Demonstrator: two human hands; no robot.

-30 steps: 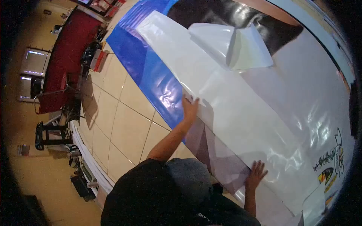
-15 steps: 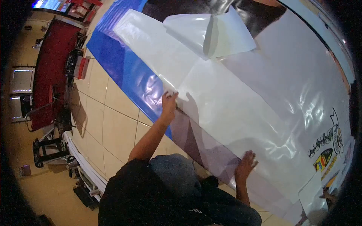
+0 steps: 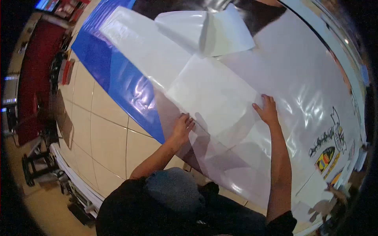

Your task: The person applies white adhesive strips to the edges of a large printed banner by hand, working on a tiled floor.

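Observation:
A long white sheet (image 3: 214, 90) lies flat over a large glossy printed banner (image 3: 307, 74). At the sheet's near edge, my left hand (image 3: 183, 129) rests with its fingertips on the material, fingers a little apart. My right hand (image 3: 268, 112) lies near the far edge of the same sheet, thumb and fingers spread. Beyond my hands, a loose white piece (image 3: 228, 33) is folded over and curls up from the surface. The banner's blue part (image 3: 132, 78) shows along the left.
Tiled floor (image 3: 106, 129) borders the banner on the left. A black metal frame (image 3: 39, 165) and a red panel (image 3: 39, 74) stand further left. Coloured emblems (image 3: 327, 157) are printed at the right. Another person's hand (image 3: 336, 194) appears at the lower right, partly dark.
My right hand has moved from the near edge up to the sheet's far edge. My left hand has slid along the near edge toward me, its fingers loosening. The view has shifted slightly.

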